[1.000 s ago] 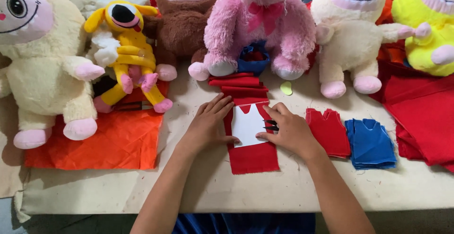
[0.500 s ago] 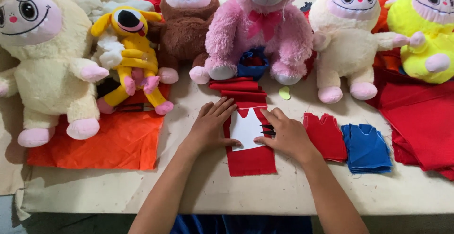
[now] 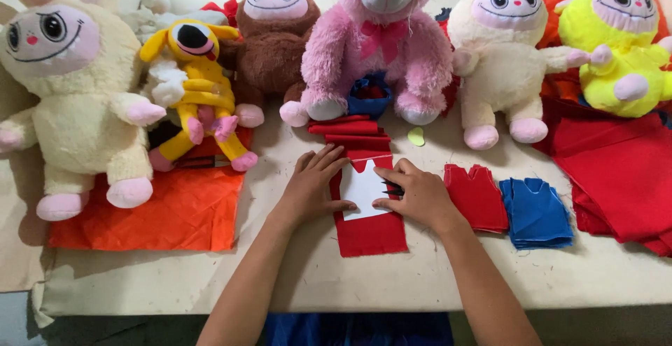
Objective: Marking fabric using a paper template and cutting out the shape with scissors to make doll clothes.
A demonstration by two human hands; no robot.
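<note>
Left hand (image 3: 316,186) lies flat, fingers spread, pinning the white paper pattern piece (image 3: 364,191) onto the long red fabric strip (image 3: 369,209). Right hand (image 3: 416,193) is closed around a small dark marker-like tool (image 3: 393,191) at the pattern's right edge. Best done with the pattern held still and flat. Pattern sits between both hands.

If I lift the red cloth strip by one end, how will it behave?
The red cloth strip would probably droop, since it lies thin and flat on the table. It looks light. The white paper pattern, pressed down by the left hand and right hand, would likely slide off.
</note>
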